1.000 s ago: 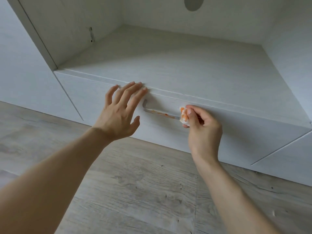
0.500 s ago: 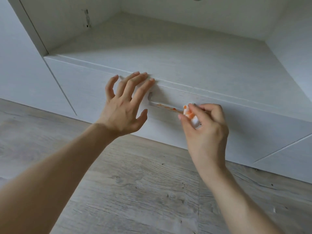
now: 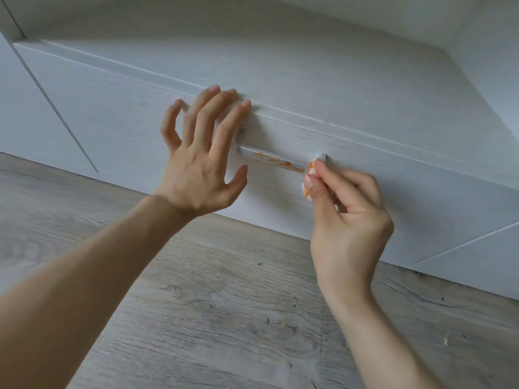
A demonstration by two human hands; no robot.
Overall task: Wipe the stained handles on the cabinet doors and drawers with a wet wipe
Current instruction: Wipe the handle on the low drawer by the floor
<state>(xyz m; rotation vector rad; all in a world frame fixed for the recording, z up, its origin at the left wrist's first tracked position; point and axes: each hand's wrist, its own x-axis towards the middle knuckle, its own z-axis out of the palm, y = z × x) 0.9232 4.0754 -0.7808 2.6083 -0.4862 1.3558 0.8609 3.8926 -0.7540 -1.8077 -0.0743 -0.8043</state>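
Since the earlier frame the right hand [image 3: 348,220] has slid the wet wipe [image 3: 309,178] to the right end of the drawer [image 3: 140,116] handle [image 3: 273,161], pinching it there; orange stain remains mid-handle; left hand [image 3: 196,169], fingers spread, presses the drawer's top edge beside the handle's left end

A pale wood-grain drawer front [image 3: 146,108] sits above a grey plank floor [image 3: 224,318]. Left hand [image 3: 196,164] rests fingertips on its top edge. A white bar handle [image 3: 275,161] runs from those fingers rightward to the right hand [image 3: 345,214], whose fingertips pinch a folded wet wipe [image 3: 310,175] at the handle's right end.
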